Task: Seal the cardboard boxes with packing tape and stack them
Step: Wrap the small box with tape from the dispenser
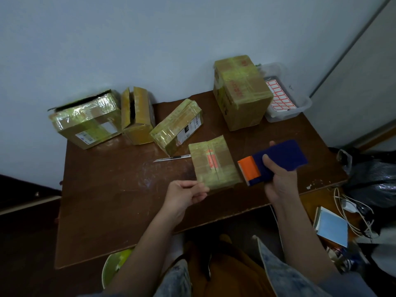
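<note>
Cardboard box [214, 162] (small, likely light, stiff) was pinched at its near corner by left hand [186, 195] fingers; right hand [278, 181] gripped tape dispenser [273, 161]

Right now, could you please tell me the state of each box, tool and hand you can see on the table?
Small box: flaps closed, taped.
Tall box: closed, taped, upright.
Slanted box: closed, taped, tilted.
Narrow box: end flaps open.
Left box: top flap ajar.
Utility knife: lying flat, untouched.
Blue and orange dispenser: held above the table.
Left hand: pinching the small box's corner.
Right hand: gripping the dispenser.
</note>
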Demonstrator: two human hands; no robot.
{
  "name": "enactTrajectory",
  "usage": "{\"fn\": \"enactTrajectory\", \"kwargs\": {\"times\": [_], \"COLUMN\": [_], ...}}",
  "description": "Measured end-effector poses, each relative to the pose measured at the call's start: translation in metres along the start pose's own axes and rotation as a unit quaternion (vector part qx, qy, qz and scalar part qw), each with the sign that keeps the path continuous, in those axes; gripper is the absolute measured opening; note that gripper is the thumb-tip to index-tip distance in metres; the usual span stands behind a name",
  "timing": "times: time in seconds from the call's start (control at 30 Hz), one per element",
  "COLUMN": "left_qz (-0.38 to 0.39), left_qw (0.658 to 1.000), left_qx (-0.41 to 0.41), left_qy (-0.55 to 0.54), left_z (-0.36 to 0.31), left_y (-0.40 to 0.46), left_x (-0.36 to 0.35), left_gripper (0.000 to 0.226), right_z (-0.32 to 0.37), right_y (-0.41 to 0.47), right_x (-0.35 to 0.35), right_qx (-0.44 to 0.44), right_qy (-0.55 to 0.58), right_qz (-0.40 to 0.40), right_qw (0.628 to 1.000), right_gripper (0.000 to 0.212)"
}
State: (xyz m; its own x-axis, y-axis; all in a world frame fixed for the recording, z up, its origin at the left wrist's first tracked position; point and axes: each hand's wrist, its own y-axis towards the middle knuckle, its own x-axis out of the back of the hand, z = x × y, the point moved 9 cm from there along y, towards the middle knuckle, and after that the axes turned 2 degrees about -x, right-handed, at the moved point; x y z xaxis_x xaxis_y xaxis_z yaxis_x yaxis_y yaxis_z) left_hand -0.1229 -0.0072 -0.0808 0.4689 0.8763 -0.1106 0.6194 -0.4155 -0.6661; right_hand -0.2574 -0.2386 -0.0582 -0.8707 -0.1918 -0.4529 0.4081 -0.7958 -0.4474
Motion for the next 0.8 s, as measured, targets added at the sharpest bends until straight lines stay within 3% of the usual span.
{"fn": "enactTrajectory", "kwargs": {"times": [0.17, 0.33, 0.5, 0.67, 0.8], "left_qz": [-0.074, -0.145, -0.163, -0.186, -0.208], "left_qw": [0.996, 0.985, 0.983, 0.977, 0.969], "left_qx": [-0.032, -0.065, -0.054, -0.073, -0.103], "left_qy": [0.026, 0.061, 0.064, 0.073, 0.084], "left_z": [0.004, 0.009, 0.020, 0.021, 0.013], "left_y": [0.003, 0.000, 0.002, 0.001, -0.005], "left_x": [0.015, 0.021, 0.020, 0.019, 0.015], "left_gripper": [0.005, 0.006, 0.011, 0.016, 0.019], "right_z": [-0.006, -0.013, -0.018, -0.017, -0.020], "right_y": [-0.004, -0.004, -0.003, -0.002, 0.001], "right_x": [-0.009, -0.004, 0.007, 0.009, 0.019], "right_qx": [0.017, 0.008, -0.002, -0.002, -0.025], "right_qy": [-0.017, -0.007, -0.005, -0.009, 0.015], "right_qz": [0.006, 0.014, 0.014, 0.025, -0.006], "right_qw": [1.000, 1.000, 1.000, 1.000, 1.000], "right_gripper": [0.063, 0.058, 0.057, 0.072, 0.067]}}
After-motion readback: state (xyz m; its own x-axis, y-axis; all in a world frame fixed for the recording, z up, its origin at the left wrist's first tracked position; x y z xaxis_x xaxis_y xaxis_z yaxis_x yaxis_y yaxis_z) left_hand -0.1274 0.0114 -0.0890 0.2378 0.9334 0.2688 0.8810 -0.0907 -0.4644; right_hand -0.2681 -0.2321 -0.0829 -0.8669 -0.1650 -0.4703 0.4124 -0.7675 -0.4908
